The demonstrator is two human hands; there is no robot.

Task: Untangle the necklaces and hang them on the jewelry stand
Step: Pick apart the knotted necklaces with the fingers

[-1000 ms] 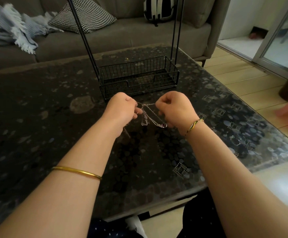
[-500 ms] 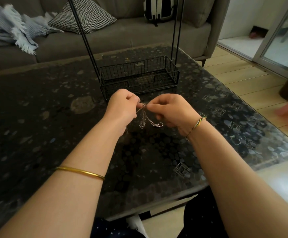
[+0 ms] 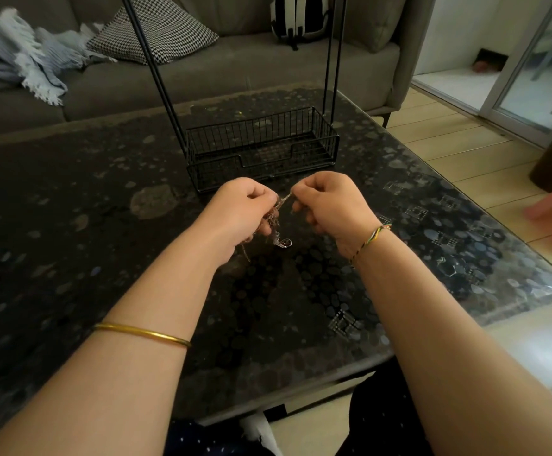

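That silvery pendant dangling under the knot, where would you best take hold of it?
Pinch the pendant itself, coming from below on the right: it hangs free beneath the tangled necklaces, beside the left hand, and the right hand pinching the strand above is probably nearest.

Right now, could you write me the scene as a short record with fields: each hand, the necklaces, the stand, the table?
left hand: fingers curled, grips the tangle of necklaces
right hand: pinches a chain stretched from the tangle
necklaces: tangled, held above the table between both hands
pendant: hangs below the left hand
stand: upright on the table beyond the hands; wire basket base, top out of view
table: dark, patterned top
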